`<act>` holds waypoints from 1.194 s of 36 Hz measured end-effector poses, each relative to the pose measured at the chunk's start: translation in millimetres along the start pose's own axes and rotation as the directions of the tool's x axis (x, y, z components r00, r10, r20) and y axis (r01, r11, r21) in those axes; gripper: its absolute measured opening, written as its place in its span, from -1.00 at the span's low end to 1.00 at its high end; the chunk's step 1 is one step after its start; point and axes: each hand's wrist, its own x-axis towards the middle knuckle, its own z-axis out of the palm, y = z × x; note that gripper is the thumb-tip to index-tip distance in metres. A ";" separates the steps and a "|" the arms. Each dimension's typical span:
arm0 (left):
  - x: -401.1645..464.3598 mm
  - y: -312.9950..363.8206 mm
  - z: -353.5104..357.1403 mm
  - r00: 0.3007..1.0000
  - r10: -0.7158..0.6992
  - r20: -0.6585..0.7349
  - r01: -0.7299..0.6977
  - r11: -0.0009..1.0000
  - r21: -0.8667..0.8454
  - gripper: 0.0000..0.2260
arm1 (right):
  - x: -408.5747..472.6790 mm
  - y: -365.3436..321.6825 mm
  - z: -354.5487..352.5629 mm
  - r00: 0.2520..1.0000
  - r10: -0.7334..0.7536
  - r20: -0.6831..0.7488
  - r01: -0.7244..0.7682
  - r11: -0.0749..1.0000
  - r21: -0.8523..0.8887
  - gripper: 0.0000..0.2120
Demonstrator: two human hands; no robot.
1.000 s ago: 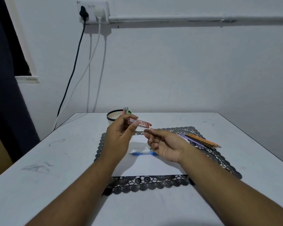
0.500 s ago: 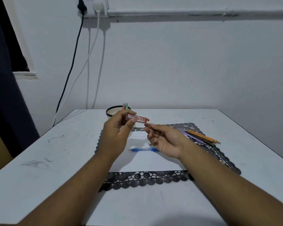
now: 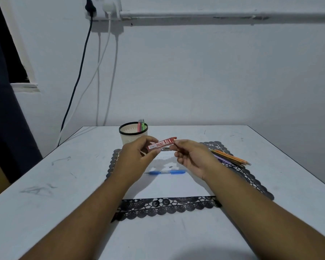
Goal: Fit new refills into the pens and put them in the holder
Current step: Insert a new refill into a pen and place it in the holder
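My left hand point(image 3: 137, 156) pinches a small red refill case point(image 3: 160, 143) between thumb and fingers, tilted up to the right above the mat. Fingertips of my right hand point(image 3: 192, 156) touch the case's upper end; I cannot tell whether they grip it. On the white sheet below lies a blue pen point(image 3: 167, 172), with a tiny dark part point(image 3: 170, 166) just beyond it. The cream holder point(image 3: 128, 136) with a black rim stands behind my hands and holds pink and green pens point(image 3: 141, 125).
A black lace-edged mat point(image 3: 167, 205) lies under the white sheet on the white table. Several orange and purple pens point(image 3: 231, 158) lie on the mat to the right. Cables hang down the wall at the back left.
My right hand has moved up to the case's upper end. The case now tilts up to the right instead of down. The view shifted slightly.
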 end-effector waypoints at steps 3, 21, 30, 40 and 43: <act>-2.3 3.5 0.6 0.999 -0.003 0.053 -0.008 0.976 0.219 -0.77 | -1.0 -2.8 -3.4 0.993 -0.106 -0.049 0.100 0.988 -0.115 -0.92; -3.4 -4.5 9.3 0.983 -0.048 0.177 0.016 0.984 0.179 -0.63 | -10.1 0.5 6.7 0.899 -0.439 0.007 0.402 0.816 -0.415 -0.88; -3.3 -2.1 8.8 0.981 -0.057 0.186 0.023 0.983 0.180 -0.64 | -10.9 -5.6 7.3 0.913 -0.408 -0.009 0.392 0.884 -0.255 -0.94; -4.5 0.6 7.8 0.976 -0.057 0.211 0.013 0.979 0.205 -0.58 | -10.9 -6.6 9.6 0.929 -0.370 0.010 0.367 0.917 -0.156 -0.96; -5.1 0.8 7.4 0.975 -0.061 0.211 0.018 0.980 0.199 -0.59 | -8.5 -9.4 7.7 0.932 -0.360 -0.037 0.359 0.933 -0.024 -0.97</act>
